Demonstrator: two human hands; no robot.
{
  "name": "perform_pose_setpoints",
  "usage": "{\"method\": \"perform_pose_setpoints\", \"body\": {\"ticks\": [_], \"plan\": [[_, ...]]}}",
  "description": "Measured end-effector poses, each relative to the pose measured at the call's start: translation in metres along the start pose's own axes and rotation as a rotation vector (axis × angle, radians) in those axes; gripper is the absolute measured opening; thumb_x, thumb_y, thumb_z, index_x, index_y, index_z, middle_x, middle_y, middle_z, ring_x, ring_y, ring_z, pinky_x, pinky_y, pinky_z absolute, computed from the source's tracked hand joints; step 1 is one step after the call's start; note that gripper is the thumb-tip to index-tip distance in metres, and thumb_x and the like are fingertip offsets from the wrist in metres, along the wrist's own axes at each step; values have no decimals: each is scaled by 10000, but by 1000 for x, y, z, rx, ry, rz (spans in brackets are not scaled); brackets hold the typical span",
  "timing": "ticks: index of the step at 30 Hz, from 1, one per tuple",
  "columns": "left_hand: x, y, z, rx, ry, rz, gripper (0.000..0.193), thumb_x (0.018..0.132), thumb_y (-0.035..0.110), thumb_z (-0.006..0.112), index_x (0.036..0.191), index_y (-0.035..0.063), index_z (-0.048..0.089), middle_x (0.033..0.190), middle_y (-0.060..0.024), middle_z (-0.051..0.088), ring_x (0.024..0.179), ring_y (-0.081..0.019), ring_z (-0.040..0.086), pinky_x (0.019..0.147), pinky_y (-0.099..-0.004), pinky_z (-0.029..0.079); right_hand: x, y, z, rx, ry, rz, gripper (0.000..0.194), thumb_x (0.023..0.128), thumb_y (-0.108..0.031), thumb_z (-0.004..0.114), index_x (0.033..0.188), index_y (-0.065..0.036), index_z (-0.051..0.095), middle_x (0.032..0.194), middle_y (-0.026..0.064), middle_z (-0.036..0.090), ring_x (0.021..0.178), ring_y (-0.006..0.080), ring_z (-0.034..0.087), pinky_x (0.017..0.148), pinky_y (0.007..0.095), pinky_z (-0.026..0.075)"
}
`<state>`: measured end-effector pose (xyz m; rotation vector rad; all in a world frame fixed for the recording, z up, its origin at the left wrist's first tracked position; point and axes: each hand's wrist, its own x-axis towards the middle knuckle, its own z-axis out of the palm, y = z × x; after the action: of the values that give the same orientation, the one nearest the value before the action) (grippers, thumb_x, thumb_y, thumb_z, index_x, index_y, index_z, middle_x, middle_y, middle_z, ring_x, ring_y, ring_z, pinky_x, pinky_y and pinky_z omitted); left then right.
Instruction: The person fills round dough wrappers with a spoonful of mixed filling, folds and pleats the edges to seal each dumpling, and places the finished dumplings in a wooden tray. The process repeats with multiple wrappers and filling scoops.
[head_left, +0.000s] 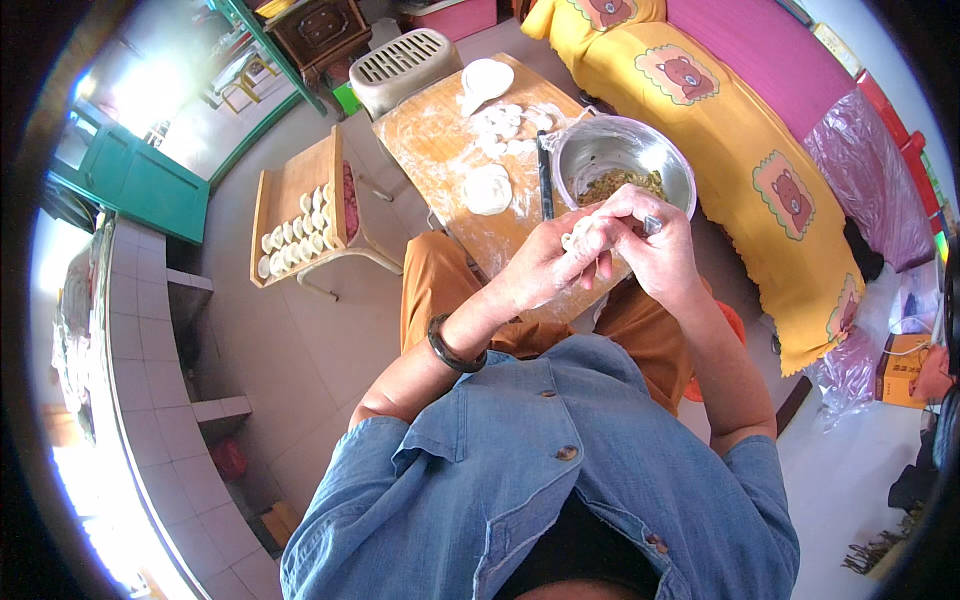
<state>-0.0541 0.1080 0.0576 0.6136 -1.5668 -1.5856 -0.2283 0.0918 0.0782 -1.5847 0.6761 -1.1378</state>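
Both hands meet over the near right part of the floury wooden table. My left hand (541, 256) cradles a small dough dumpling (576, 237), largely covered by the fingers. Against it press the fingers of my right hand (654, 238), where the metal end of a utensil (652, 223) also sticks out. Just beyond them is a steel bowl (681, 161) with chopped filling (615, 186) and a spread of clear plastic film on its rim. A dark-handled long tool (545, 180) lies beside the bowl. Left of it rests a pile of round dough wrappers (487, 189).
Cut dough pieces (507, 126) and a white rounded item (486, 81) lie at the table's (420, 135) far end. On a stand to the left, a wooden tray (291, 184) holds rows of dumplings. A plastic stool (405, 64) stands beyond; a yellow-covered sofa (720, 127) runs along the right.
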Motion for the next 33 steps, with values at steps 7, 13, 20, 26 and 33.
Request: {"method": "perform_pose_setpoints", "body": {"ticks": [7,13,20,26,33], "plan": [[-1,-3,0,327,82,-20,524,1021,428,329,1195,-16,546,684,-66,608,613,-159,596,592,-289,485,-3,1,-2,-260,-1,-83,139,853,65,601,977,5,616,850,71,617,693,102,606,617,231,502],[-7,-3,4,419,180,66,477,1027,356,310,1153,-18,577,656,-110,595,608,-233,601,621,-341,484,-2,1,1,-299,161,-217,139,898,18,572,1022,10,633,884,65,639,764,104,592,714,234,490],[-10,-1,5,418,345,298,451,1010,251,336,1313,-41,499,795,-105,654,657,-187,606,661,-289,493,-25,1,4,-76,226,-36,202,961,-135,530,998,25,649,800,5,597,671,45,487,621,197,396],[-7,-9,9,533,414,480,437,998,211,379,1347,-38,465,862,-120,655,737,-225,633,701,-316,505,-25,5,17,-236,241,-152,130,841,-50,691,897,49,628,735,36,559,636,68,472,561,231,383],[-9,-10,11,550,444,511,468,1002,265,413,1361,-32,453,862,-125,650,754,-236,640,705,-322,504,-26,-4,25,-256,267,-283,128,812,17,689,917,65,635,746,85,593,609,115,522,538,243,395]]}}
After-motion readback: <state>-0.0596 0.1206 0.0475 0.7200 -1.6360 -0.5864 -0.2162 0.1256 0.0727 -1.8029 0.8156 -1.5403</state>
